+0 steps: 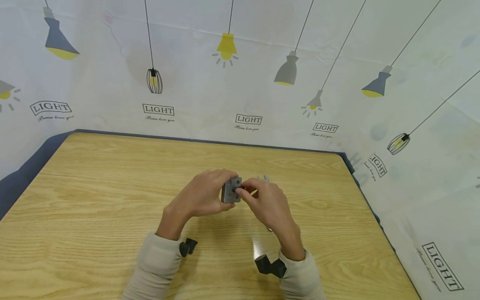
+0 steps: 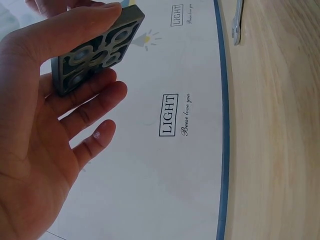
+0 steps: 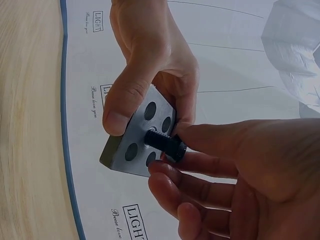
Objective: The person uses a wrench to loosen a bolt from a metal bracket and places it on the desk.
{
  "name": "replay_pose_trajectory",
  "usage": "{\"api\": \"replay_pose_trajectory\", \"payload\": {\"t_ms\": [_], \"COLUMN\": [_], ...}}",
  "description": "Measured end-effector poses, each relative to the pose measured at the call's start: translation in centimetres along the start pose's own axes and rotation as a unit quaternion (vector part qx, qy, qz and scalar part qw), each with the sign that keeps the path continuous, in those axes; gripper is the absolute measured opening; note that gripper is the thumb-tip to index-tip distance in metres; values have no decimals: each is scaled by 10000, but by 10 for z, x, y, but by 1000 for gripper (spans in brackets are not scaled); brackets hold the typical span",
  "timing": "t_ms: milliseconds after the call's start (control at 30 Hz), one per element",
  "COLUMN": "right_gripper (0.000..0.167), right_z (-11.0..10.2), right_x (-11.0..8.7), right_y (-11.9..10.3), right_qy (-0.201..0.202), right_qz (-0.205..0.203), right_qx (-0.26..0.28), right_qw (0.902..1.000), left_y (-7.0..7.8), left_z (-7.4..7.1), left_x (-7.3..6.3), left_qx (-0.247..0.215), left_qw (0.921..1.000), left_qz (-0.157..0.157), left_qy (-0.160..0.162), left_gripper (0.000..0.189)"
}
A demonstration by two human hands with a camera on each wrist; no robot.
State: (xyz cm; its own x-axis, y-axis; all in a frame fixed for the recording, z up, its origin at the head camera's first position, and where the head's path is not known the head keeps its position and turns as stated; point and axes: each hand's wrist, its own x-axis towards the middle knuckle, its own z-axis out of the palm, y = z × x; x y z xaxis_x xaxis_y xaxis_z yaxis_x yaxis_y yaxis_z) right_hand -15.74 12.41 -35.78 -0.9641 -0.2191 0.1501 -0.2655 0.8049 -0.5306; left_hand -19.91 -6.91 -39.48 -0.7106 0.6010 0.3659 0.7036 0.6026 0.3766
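Note:
My left hand (image 1: 202,193) grips a grey metal block (image 3: 142,112) by its edges, thumb on one side and fingers on the other, above the table. Several round holes pass through its flat face. A black bolt (image 3: 159,141) stands in the middle hole, with a length of thread showing between head and block. Thumb and forefinger of my right hand (image 1: 271,204) pinch the bolt at its head. From the left wrist view, the block's back (image 2: 97,52) shows raised rims around recessed holes; the bolt is hidden there.
On the wooden table (image 1: 112,187), a silver wrench (image 1: 266,178) lies beyond and partly under my right hand. A white sheet printed with lamps (image 1: 202,83) rises behind the table's dark blue edge.

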Motion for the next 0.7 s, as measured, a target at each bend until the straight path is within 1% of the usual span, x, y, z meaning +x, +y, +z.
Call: {"api": "replay_pose_trajectory", "payload": {"t_ms": [333,567,700], "right_gripper": [21,21,29], "right_z": [0,-1,-1], "right_x": [0,1,0], "right_y": [1,1,1], "right_qy": [-39,20,18], "right_qz": [-119,-268,-272], "right_qx": [-26,-46,-69], "right_qw": [9999,9996,9996], "left_y": [1,0,1], "left_z": [0,0,0], "left_x": [0,0,1], "left_qx": [-1,-20,-24], "left_qw": [10000,10000,10000], "left_qz": [-31,-16,-13], "left_qy": [-36,-42,-43], "left_gripper": [69,68,68]}}
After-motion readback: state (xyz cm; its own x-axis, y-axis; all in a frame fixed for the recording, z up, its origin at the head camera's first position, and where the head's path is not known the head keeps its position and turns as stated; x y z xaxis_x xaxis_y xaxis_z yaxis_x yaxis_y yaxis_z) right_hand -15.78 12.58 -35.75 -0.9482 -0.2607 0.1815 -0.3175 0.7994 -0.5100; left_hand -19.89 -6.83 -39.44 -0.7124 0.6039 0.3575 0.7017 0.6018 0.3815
